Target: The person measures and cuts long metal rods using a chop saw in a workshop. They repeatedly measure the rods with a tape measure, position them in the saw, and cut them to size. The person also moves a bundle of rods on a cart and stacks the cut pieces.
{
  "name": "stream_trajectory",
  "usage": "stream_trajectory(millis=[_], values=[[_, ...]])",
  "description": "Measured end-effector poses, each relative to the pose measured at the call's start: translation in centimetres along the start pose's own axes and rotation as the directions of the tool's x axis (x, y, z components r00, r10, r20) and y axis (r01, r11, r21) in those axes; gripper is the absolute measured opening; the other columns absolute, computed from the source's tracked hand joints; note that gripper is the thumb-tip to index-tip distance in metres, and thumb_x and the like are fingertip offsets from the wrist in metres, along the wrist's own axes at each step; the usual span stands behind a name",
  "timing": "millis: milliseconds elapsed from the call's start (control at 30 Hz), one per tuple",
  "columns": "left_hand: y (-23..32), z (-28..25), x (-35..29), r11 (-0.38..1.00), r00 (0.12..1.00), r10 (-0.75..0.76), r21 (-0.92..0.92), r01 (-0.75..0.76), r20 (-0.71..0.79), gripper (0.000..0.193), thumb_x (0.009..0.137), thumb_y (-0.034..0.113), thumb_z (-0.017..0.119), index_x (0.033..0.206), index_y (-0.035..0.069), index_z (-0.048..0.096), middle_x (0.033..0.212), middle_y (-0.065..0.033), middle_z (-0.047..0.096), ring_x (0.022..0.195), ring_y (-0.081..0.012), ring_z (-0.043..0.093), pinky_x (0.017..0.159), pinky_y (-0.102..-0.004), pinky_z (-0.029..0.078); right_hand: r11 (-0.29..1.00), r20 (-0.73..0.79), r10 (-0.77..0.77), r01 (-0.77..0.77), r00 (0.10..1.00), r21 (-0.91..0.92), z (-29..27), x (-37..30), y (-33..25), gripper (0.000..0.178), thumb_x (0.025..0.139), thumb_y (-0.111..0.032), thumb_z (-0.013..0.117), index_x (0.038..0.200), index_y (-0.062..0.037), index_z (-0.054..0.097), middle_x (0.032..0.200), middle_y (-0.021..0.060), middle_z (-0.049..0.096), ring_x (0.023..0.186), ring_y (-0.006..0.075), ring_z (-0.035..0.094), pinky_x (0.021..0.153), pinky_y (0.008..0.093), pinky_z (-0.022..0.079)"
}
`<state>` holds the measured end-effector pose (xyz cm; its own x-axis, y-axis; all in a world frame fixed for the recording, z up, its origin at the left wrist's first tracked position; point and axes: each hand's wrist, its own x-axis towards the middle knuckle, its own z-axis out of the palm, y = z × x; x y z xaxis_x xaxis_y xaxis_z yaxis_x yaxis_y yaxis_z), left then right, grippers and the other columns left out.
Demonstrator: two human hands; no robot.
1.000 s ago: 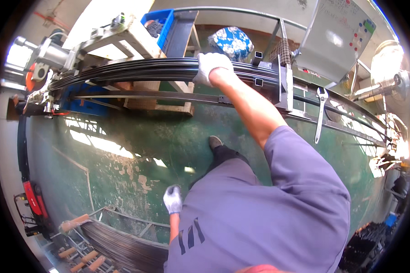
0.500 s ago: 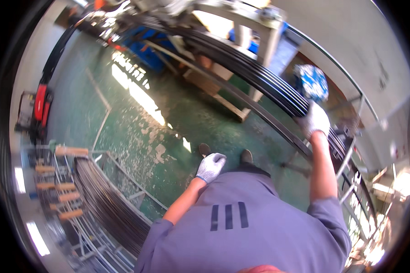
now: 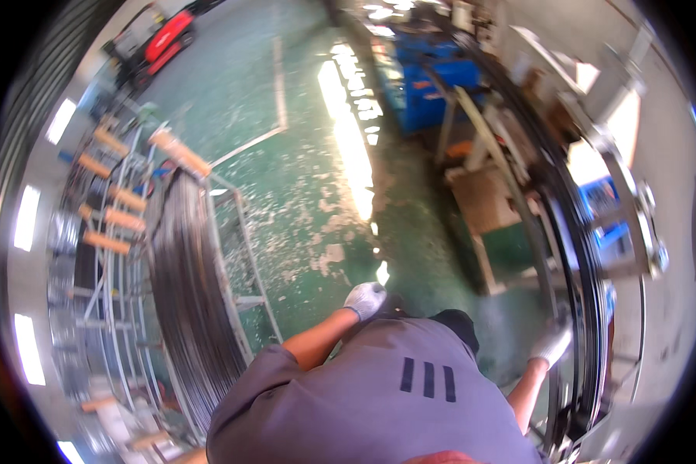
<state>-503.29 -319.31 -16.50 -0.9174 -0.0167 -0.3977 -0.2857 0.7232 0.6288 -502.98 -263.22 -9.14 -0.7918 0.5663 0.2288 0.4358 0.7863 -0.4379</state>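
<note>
Right hand (image 3: 551, 342) has shifted to near side of bars (image 3: 591, 309), right of shirt (image 3: 379, 402); grip blurred, cannot tell. Left hand (image 3: 366, 300), ahead of shirt, curled closed. Bars likely stiff, slick, heavy bundled; best held mid-length.

Wide passage over worn green floor (image 3: 309, 193), between thin dark rods (image 3: 189, 301) bundled left and long black bars (image 3: 589, 309) right. White-gloved left hand (image 3: 365, 298) has room farward. Rightward, bars block white-gloved right hand (image 3: 552, 342); blue plastic bin (image 3: 429, 97) obstructs far right.
</note>
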Motion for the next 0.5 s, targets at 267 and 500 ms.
stream_trajectory(millis=[267,500], values=[[-9.3,-11.1,7.2,0.987,0.985,-0.131,-0.108,0.119,-0.111,0.036,0.103,0.033,0.063,0.11,0.005,0.085,0.111,-0.0266,0.082,0.108,-0.0479,0.078,0.1,-0.0569,0.06,0.962,0.925,0.049,0.23,0.377,-0.144,26.1,-9.9,-1.1,0.044,0.098,-0.019,0.084,0.134,0.0032,0.074,0.124,0.016,0.082,0.109,0.033,0.077,0.1,0.0424,0.061],[-17.8,-16.7,12.2,0.879,0.912,-0.41,-0.258,0.4,0.016,0.035,0.101,0.034,0.067,0.119,0.009,0.085,0.116,-0.0213,0.084,0.113,-0.0449,0.079,0.1,-0.0532,0.061,0.701,0.993,0.027,0.706,0.116,-0.102,40.2,-0.9,-16.6,0.039,0.098,-0.026,0.077,0.119,0.0066,0.078,0.115,0.0177,0.085,0.102,0.0354,0.08,0.091,0.047,0.063]])
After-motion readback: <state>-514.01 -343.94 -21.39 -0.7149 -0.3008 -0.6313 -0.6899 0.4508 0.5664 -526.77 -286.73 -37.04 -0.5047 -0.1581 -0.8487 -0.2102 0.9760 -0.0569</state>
